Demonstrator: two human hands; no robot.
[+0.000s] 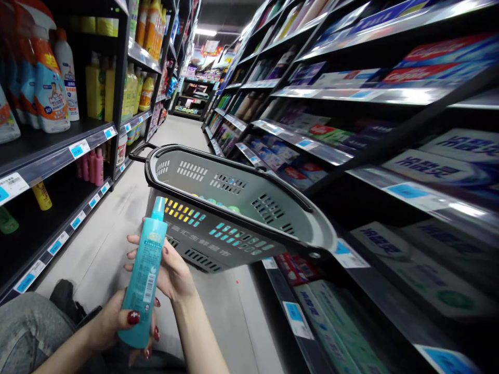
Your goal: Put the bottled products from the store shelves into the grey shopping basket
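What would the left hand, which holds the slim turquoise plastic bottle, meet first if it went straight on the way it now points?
Past the turquoise bottle in its grasp, the left hand would probably meet the right hand first, though depth is unclear.

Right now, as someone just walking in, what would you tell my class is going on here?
A person is holding a teal bottle in both hands: the left hand grips its lower part, the right hand its upper part. Its barcode faces the camera. Beyond it stands a grey basket with some colourful items partly visible inside. Spray bottles line a shelf on the left; toothpaste boxes fill shelves on the right.
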